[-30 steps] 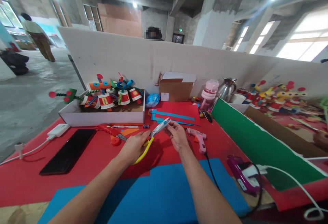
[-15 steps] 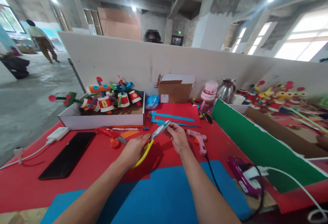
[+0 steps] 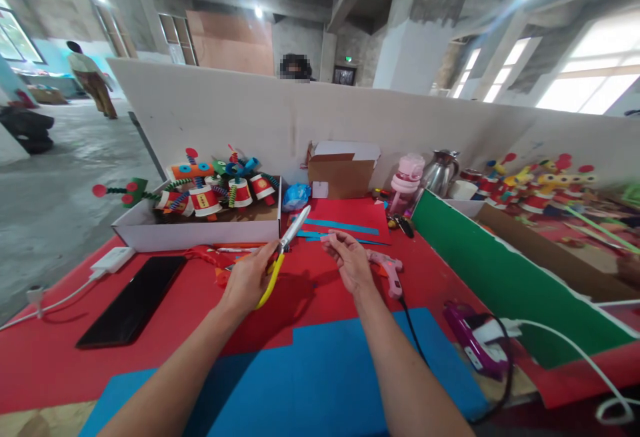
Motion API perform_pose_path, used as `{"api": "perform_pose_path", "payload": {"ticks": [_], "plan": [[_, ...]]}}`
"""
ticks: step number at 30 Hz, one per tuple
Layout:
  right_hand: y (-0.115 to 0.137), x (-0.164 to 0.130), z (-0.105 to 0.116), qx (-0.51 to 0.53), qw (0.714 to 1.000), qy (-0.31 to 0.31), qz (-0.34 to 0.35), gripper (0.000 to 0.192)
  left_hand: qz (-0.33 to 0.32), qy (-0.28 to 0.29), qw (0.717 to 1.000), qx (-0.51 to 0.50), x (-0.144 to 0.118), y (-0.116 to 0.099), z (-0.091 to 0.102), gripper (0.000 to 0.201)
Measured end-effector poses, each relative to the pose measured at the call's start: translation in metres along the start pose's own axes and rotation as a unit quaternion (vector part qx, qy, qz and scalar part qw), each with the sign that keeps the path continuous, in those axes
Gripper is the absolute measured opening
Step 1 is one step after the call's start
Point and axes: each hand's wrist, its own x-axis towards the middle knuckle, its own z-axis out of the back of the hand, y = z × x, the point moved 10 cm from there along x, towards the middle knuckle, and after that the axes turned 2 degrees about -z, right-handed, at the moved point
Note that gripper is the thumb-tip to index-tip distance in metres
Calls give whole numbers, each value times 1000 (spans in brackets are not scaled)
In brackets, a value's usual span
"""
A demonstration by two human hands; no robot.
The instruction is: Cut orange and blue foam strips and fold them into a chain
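My left hand point(image 3: 247, 282) grips yellow-handled scissors point(image 3: 284, 251), blades pointing up and away toward the white box. My right hand point(image 3: 350, 262) hovers a little to the right, apart from the blades, fingers pinched together; whether something small sits between them I cannot tell. Both hands are above the red table cover point(image 3: 190, 304). A blue sheet point(image 3: 320, 377) lies under my forearms. Red card with blue strips point(image 3: 345, 224) lies just beyond my right hand.
A white box of paper-cup toys point(image 3: 200, 214) stands at back left, a cardboard box point(image 3: 343, 170) behind. A black phone point(image 3: 133, 300) and charger lie left. A pink glue gun point(image 3: 387, 269), a purple tool point(image 3: 473, 344), a pink bottle point(image 3: 407, 184) and a green board point(image 3: 500, 277) are right.
The scissors have swung up and left, away from my right hand, which was touching the blade tip before. My right hand has drawn back slightly, fingers still pinched.
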Motion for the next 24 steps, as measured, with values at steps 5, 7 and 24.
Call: {"api": "perform_pose_path", "payload": {"ticks": [5, 7, 24], "plan": [[-10, -1, 2, 5, 1000, -4, -24, 31, -8, -36, 999, -12, 1, 5, 5, 59], [-12, 0, 3, 9, 1000, -6, -25, 32, -14, -37, 999, -9, 0, 1, 5, 60], [14, -5, -8, -92, 992, 19, 81, 27, -45, 101, 978, 175, -2, -21, -9, 45]]}}
